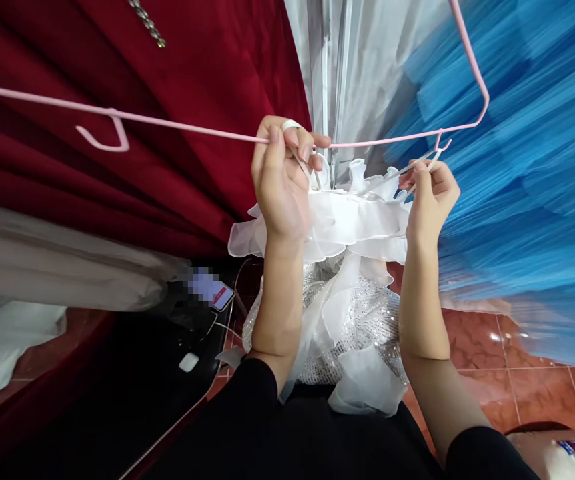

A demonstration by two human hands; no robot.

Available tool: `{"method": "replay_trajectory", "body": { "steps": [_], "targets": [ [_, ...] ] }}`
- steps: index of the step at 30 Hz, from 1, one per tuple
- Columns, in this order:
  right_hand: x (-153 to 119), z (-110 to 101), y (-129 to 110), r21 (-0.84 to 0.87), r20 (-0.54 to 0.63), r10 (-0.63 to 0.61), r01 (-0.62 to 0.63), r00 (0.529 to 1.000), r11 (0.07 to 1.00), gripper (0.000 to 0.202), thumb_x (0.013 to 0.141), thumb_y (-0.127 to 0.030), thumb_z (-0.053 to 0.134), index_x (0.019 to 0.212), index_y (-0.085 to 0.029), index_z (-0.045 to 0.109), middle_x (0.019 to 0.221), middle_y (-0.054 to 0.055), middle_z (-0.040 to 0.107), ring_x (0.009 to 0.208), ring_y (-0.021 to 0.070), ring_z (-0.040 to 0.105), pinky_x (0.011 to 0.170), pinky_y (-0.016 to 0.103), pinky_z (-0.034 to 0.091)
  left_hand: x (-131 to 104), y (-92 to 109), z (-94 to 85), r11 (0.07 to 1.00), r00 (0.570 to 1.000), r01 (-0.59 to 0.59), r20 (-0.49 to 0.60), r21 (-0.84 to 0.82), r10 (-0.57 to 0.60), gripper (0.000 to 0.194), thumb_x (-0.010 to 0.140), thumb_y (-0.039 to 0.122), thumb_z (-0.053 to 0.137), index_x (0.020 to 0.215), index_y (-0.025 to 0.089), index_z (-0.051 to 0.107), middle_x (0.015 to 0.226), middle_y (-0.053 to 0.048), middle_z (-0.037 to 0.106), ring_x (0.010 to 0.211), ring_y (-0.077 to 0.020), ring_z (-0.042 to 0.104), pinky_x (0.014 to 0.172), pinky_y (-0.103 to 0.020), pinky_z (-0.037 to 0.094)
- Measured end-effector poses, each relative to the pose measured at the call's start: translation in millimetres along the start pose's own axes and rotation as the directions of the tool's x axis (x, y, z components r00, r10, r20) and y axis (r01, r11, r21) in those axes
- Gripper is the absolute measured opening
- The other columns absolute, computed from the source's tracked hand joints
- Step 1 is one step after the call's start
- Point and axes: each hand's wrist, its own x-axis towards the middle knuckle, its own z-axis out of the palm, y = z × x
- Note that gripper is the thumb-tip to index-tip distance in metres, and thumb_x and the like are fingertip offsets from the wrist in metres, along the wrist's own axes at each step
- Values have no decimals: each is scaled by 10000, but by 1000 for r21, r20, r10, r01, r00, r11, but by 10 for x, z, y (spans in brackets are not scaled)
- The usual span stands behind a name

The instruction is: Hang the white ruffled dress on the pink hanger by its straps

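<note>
A pink clothes hanger spans the view, with small hooks on its lower bar. My left hand is closed around the middle of that bar, and a thin white strap loops over its fingers. Below hangs a white dress with ruffled organza at the top and silver sequins lower down. My right hand pinches another white dress strap at the right small hook. That strap appears looped at the hook; whether it is fully over it I cannot tell. My forearms partly hide the dress.
Dark red cloth hangs at the left, blue tulle at the right. Grey-white fabric and a metal pole stand behind. On a black surface at lower left lie a phone, a white case and a cable.
</note>
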Motion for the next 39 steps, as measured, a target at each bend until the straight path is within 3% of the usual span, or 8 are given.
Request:
{"method": "replay_trajectory", "body": {
  "steps": [5, 12, 17, 22, 27, 32, 36, 39],
  "targets": [
    [-117, -51, -185, 21, -96, 15, -13, 995, 1000, 218, 851, -365, 636, 697, -224, 573, 521, -67, 512, 462, 89, 484, 500, 254, 369, 17, -11, -34, 999, 999, 52, -8, -2, -52, 297, 1011, 338, 377, 745, 265, 487, 701, -59, 505, 947, -241, 607, 693, -302, 499],
    [128, -209, -470, 215, -6, 57, -54, 998, 975, 148, 832, -252, 592, 871, -231, 734, 716, 9, 643, 514, 84, 519, 485, 252, 403, 57, 20, -104, 998, 997, 47, 56, -44, -44, 277, 1016, 309, 385, 761, 247, 477, 718, -36, 413, 830, -223, 581, 740, -334, 460],
    [339, -328, -320, 390, -139, 253, -182, 957, 903, 297, 863, -303, 478, 1018, -230, 720, 1215, 38, 678, 743, 83, 671, 633, 217, 551, 18, 44, -28, 997, 996, 24, 84, -73, -18, 303, 1012, 325, 385, 727, 245, 451, 686, -31, 301, 771, -216, 520, 625, -313, 390],
    [310, -344, -200, 366, -56, 225, -189, 973, 911, 358, 778, -246, 492, 1071, -265, 698, 1260, 18, 653, 713, 88, 661, 607, 234, 549, 35, 50, -12, 996, 996, 36, 78, -86, -30, 315, 1022, 330, 364, 730, 239, 438, 680, -33, 301, 752, -211, 534, 587, -301, 384],
    [392, -387, -157, 417, 9, 223, -207, 975, 885, 295, 788, -309, 546, 1046, -340, 686, 1367, -43, 586, 839, 132, 632, 770, 333, 571, 95, 50, -81, 978, 985, 119, 144, -172, -95, 348, 1006, 451, 401, 734, 236, 436, 699, -33, 327, 783, -205, 523, 586, -300, 391],
    [463, -516, 1, 548, -121, 468, -334, 876, 767, 250, 738, -194, 557, 921, -312, 679, 1298, -54, 615, 777, 89, 583, 737, 260, 547, 120, 8, -148, 958, 971, 207, 164, -199, -176, 330, 1011, 430, 396, 746, 237, 436, 721, -39, 357, 806, -204, 532, 609, -297, 411],
    [184, -386, -74, 488, -425, 357, -122, 832, 864, 127, 761, -253, 495, 726, -257, 616, 783, -2, 615, 536, 82, 473, 485, 262, 412, 131, -15, -143, 956, 970, 223, 144, -191, -197, 318, 1024, 367, 356, 743, 230, 415, 727, -38, 371, 817, -199, 537, 636, -295, 414],
    [-169, -93, -270, 420, -439, 62, 144, 896, 896, 121, 715, -164, 498, 667, -223, 593, 663, -19, 570, 543, 69, 526, 467, 220, 356, 112, -8, -90, 971, 982, 166, 119, -172, -147, 320, 1016, 360, 377, 726, 228, 405, 733, -37, 377, 827, -198, 537, 644, -299, 411]
  ]
}}
